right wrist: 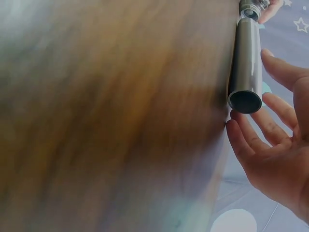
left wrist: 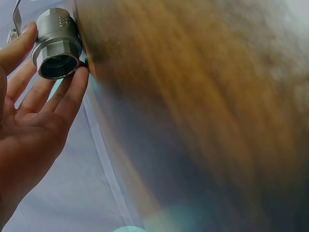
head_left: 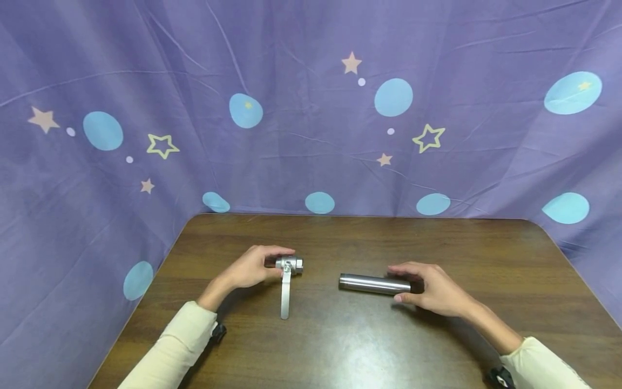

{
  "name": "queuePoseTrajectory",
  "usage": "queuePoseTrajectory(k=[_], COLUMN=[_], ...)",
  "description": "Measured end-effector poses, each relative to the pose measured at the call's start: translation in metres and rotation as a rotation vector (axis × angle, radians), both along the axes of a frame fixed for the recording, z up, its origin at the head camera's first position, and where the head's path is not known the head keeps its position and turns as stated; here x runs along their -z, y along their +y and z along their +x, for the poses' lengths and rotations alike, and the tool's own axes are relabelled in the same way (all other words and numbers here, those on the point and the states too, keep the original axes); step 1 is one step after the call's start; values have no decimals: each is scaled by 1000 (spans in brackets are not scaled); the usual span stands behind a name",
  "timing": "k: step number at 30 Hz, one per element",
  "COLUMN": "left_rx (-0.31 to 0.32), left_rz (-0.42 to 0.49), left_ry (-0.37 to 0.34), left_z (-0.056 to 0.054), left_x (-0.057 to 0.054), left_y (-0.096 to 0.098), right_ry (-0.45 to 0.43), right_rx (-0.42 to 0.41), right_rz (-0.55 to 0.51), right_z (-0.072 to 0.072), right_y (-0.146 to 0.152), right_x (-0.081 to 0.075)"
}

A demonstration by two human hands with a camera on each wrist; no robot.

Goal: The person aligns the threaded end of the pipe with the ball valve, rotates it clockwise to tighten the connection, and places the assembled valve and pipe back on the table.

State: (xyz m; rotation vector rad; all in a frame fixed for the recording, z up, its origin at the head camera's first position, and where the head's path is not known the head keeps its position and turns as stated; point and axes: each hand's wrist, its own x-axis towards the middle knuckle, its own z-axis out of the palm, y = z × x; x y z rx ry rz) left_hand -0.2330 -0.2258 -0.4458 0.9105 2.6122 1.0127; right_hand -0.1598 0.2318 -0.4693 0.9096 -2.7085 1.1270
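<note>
Valve [head_left: 291,263] and pipe [head_left: 373,284] are flanked by left hand [head_left: 255,266] and right hand [head_left: 433,289] respectively. Fingers are parted; neither is gripped.

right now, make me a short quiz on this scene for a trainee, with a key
1. True or false: the valve and the pipe are joined.
2. The right hand is nearest: a) the valve, b) the pipe, c) both equally.
3. Fill in: in the head view, the valve's handle points ____ the person.

Key:
1. False; a strip of table shows between them.
2. b
3. toward
</note>
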Motion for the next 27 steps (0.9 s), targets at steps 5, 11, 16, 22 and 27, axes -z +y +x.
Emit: queuePoseTrajectory(k=[5, 11, 16, 22, 27], left_rx=[-12, -25, -31, -34, -37], left_rz=[-13, -24, -27, -24, -35], left_ry=[-27, -24, -11, -16, -14], left_z=[1, 1, 1, 0, 0], left_x=[-1, 0, 0, 0, 0], left_y=[2, 3, 3, 5, 5], right_ry=[-11, 7, -3, -19, -30], right_rx=[-4, 18, 31, 43, 55], right_rz=[9, 48, 64, 63, 77], right_z=[-1, -1, -1, -1, -2], right_y=[-3, -9, -13, -14, -14], right_x=[3, 2, 0, 0, 1])
